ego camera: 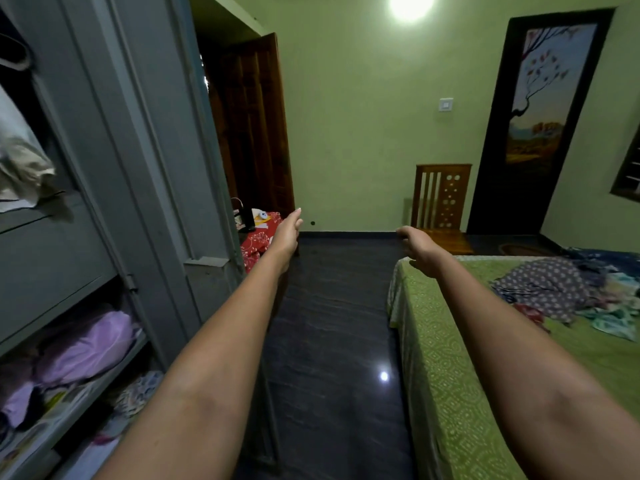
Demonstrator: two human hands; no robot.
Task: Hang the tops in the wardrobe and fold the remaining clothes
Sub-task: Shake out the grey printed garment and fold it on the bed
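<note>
I am holding both arms out over the dark floor, left hand (287, 233) and right hand (420, 245) both relaxed and gripping nothing, while the clothes pile (568, 294) is lying on the green bed (450, 375), well to my right. The wardrobe (114, 168) is standing open on my left, and I am judging that its jutting door (194, 140) could catch a carried top or my elbow. The wooden chair (443, 202) is sitting by the far wall, clear of my path.

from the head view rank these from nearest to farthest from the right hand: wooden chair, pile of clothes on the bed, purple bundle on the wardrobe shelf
From the right hand:
1. Wooden chair, just beyond the fingers, against the far wall.
2. Pile of clothes, to the right on the bed.
3. Purple bundle, far left on a wardrobe shelf.
</note>
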